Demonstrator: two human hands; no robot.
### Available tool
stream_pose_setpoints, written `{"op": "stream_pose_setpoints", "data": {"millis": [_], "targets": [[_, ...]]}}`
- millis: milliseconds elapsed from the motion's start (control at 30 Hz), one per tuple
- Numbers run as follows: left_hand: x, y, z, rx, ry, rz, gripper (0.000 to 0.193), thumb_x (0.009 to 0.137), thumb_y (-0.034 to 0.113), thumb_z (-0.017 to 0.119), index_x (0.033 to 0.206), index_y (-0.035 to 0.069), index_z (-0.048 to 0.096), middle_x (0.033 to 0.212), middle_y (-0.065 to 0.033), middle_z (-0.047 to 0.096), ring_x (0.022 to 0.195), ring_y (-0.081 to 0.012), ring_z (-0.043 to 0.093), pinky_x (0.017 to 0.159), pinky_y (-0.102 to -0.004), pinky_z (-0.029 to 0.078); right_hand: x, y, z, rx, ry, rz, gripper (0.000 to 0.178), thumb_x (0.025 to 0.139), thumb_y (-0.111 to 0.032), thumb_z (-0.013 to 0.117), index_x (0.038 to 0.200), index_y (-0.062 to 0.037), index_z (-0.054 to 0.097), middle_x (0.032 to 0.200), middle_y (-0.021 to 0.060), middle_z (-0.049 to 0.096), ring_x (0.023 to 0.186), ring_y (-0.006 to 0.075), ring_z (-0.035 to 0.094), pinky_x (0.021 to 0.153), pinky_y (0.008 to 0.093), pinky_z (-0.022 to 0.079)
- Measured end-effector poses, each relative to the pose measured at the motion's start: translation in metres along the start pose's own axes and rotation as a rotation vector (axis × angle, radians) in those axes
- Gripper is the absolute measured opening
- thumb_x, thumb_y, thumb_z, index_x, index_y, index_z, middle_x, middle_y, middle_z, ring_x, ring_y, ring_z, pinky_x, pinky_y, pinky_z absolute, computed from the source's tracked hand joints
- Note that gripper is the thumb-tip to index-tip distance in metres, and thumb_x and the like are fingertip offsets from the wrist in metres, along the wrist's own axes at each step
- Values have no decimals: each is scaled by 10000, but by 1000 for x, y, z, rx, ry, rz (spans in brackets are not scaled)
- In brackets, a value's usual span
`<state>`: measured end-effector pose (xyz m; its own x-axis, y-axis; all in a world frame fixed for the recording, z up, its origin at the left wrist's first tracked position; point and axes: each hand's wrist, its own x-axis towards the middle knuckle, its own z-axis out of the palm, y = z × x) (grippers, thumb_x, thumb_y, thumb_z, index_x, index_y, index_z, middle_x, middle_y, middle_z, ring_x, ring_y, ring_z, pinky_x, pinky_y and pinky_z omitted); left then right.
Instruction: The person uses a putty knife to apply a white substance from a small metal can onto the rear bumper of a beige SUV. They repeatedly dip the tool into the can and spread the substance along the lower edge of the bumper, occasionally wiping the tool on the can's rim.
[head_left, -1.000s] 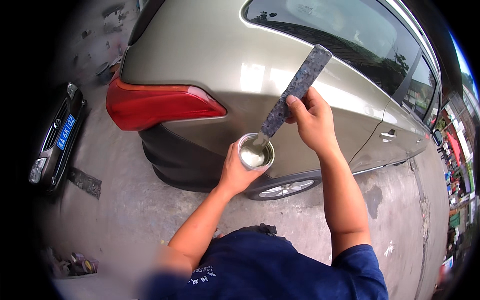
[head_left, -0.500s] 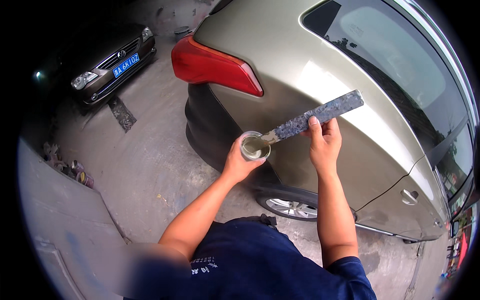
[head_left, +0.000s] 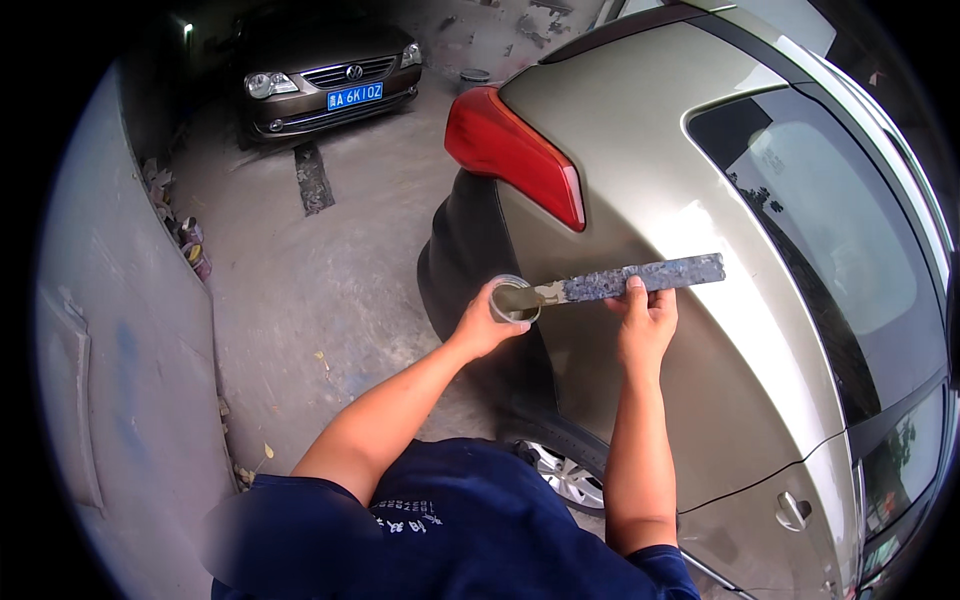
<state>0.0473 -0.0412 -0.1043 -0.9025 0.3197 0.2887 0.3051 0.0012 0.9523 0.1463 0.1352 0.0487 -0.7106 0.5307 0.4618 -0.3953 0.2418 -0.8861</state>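
Observation:
My left hand [head_left: 484, 325] is wrapped round a small clear cup [head_left: 516, 284], its open mouth tilted toward me. Inside the cup is olive-grey paint [head_left: 515, 299]. A long flat stirring stick [head_left: 645, 278], crusted with dark speckled paint, is pinched between the thumb and fingers of my right hand [head_left: 645, 322]. The stick's left end, coated in wet beige-olive paint, reaches into the cup; its other end sticks out to the right. Both hands are held in front of the rear side of a champagne-coloured car [head_left: 620, 370].
The car's red tail light [head_left: 515, 150] and dark bumper corner [head_left: 470, 250] are just beyond my hands, and its rear wheel [head_left: 565, 470] is below them. A dark car [head_left: 325, 75] stands at the back left. Several cans [head_left: 190, 245] lie along the grey wall [head_left: 150, 370] at left.
The stick has swung flatter, its right end lower than before. The view has turned, so the cars appear shifted to the right. Both hands keep their holds.

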Motion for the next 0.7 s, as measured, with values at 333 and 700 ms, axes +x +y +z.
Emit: {"op": "stream_pose_setpoints", "data": {"millis": [333, 700], "targets": [[42, -6, -6, -19, 97, -46, 816, 716, 184, 858, 1384, 45, 409, 1281, -100, 575, 1204, -189, 540, 1043, -337, 418, 12, 10, 2, 122, 66, -131, 199, 985, -110, 554, 1124, 27, 516, 1024, 86, 584, 893, 156, 623, 715, 286, 614], [54, -18, -8, 2, 108, -21, 855, 684, 276, 863, 1375, 35, 421, 1309, -177, 559, 1239, -284, 539, 1046, -377, 424, 28, 32, -1, 209, 115, -35, 167, 985, -92, 544, 1112, 3, 492, 1020, 81, 577, 889, 156, 625, 742, 319, 626]]}}
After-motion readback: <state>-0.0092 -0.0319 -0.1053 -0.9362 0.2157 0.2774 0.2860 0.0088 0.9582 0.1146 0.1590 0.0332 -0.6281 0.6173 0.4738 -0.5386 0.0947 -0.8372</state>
